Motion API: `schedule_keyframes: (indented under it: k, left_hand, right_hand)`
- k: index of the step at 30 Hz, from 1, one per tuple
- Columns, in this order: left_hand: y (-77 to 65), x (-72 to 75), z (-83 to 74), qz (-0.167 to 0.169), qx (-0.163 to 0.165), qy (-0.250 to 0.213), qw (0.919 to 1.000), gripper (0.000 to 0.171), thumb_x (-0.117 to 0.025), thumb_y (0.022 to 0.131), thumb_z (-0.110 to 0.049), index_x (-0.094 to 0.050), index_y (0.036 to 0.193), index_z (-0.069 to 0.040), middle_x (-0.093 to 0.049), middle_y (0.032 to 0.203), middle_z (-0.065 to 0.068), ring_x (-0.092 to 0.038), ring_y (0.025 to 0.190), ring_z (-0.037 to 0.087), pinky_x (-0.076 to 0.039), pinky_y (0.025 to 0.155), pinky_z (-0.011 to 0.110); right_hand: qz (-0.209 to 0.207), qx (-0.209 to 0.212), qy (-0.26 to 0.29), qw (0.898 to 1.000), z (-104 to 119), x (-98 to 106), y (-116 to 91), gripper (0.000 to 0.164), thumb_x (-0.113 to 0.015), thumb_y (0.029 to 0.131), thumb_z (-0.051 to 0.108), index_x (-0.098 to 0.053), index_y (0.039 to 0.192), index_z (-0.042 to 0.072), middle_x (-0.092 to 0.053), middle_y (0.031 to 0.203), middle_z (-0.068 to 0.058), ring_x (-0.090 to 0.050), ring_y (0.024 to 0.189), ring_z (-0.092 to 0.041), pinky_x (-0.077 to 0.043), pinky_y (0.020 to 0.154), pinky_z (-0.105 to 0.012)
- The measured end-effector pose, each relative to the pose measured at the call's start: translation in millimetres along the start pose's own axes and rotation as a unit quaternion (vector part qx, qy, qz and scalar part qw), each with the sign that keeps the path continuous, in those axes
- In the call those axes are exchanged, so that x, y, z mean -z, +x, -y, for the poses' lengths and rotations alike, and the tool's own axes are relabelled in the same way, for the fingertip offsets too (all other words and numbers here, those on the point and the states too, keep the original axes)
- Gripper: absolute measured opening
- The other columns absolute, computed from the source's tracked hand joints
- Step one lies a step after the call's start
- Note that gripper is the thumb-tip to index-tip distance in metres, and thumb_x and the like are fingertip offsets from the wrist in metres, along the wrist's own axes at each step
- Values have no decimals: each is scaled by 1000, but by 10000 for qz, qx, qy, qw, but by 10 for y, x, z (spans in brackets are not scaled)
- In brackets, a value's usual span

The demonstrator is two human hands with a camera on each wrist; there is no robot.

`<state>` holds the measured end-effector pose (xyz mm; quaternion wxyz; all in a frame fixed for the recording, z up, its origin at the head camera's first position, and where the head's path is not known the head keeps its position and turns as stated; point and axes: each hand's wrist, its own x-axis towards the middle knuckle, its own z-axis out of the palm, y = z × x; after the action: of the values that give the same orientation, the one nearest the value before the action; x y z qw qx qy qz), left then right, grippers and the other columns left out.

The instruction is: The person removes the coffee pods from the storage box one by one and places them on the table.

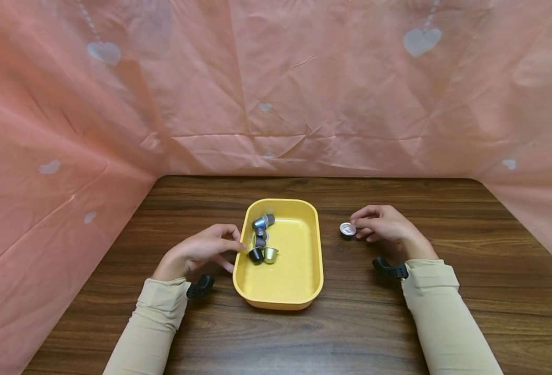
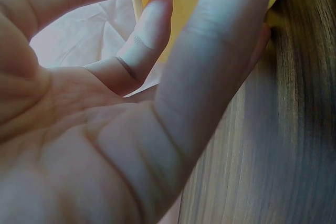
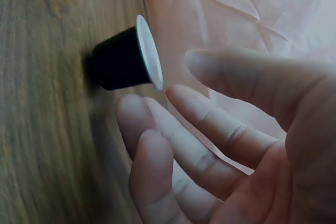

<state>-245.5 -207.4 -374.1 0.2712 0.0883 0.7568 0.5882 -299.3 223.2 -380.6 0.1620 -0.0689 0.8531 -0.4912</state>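
Note:
My left hand (image 1: 205, 247) is at the left side of a yellow tray (image 1: 320, 260), one fingertip over its rim and other fingers along the outer wall. In the left wrist view, fingers (image 2: 207, 51) stand close against the yellow wall. Inside the tray, along its left side, lie several coffee capsules, among them a blue one (image 1: 259, 223), a black one (image 1: 255, 255) and a pale gold one (image 1: 270, 254). My right hand (image 1: 385, 227) is beside a black coffee capsule (image 3: 121, 60) on the table, silver lid up. Its thumb and fingers are apart, just off the lid.
A dark wood-grain table (image 1: 482, 281) carries the tray. Pink cloth (image 1: 276, 104) with pale hearts hangs behind the table and along both sides. A black wrist mount (image 1: 201, 286) sits below the left wrist, another mount (image 1: 390, 268) below the right.

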Motion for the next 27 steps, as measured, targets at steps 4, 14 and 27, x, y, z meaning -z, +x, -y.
schedule_keyframes:
  k: [4,14,27]
  left_hand:
    - [1,-2,0,-7,10,14,10000,16,-67,101,-8,-53,97,-5,-60,103,9,-70,88,21,-70,73,39]
    - [8,-2,-4,2,4,-5,10000,16,-66,102,-7,-52,97,-5,-60,103,9,-70,90,21,-70,74,40]
    - [8,-7,10,-27,-23,-4,10000,17,-67,101,-6,-51,95,-6,-59,103,9,-70,90,21,-70,73,39]
  right_hand:
    - [-235,-36,-274,9993,30,52,-38,45,-70,105,27,-63,136,-5,-80,106,-2,-75,88,-8,-64,74,-26]
    - [-607,117,-282,9977,280,117,-209,51,-71,104,35,-62,140,0,-76,107,10,-73,96,-9,-65,82,-29]
    - [-896,825,-40,9925,623,202,-506,43,-73,104,35,-65,134,6,-76,101,24,-76,93,-4,-66,82,-26]
